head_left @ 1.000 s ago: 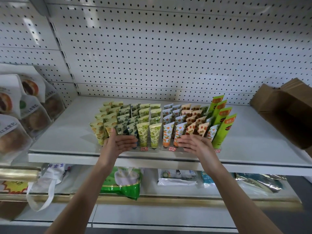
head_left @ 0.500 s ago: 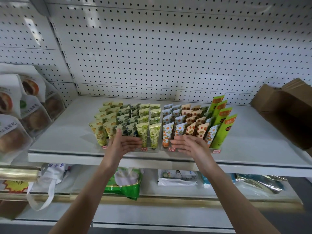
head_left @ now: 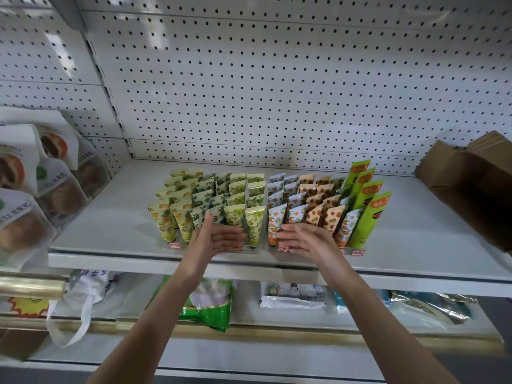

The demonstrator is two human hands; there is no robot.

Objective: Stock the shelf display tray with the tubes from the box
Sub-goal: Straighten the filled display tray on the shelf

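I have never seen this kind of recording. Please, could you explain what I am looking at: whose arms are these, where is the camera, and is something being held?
There is no machine here. A person works with bare hands, and one wide-angle camera worn on the head looks forward and down, so the two arms come in from the bottom. On the white shelf stands a clear display tray full of standing printed tubes, with taller green tubes at its right side. The left hand and right hand are open, palms facing each other, just in front of the front row. They hold nothing. A brown cardboard box sits further right.
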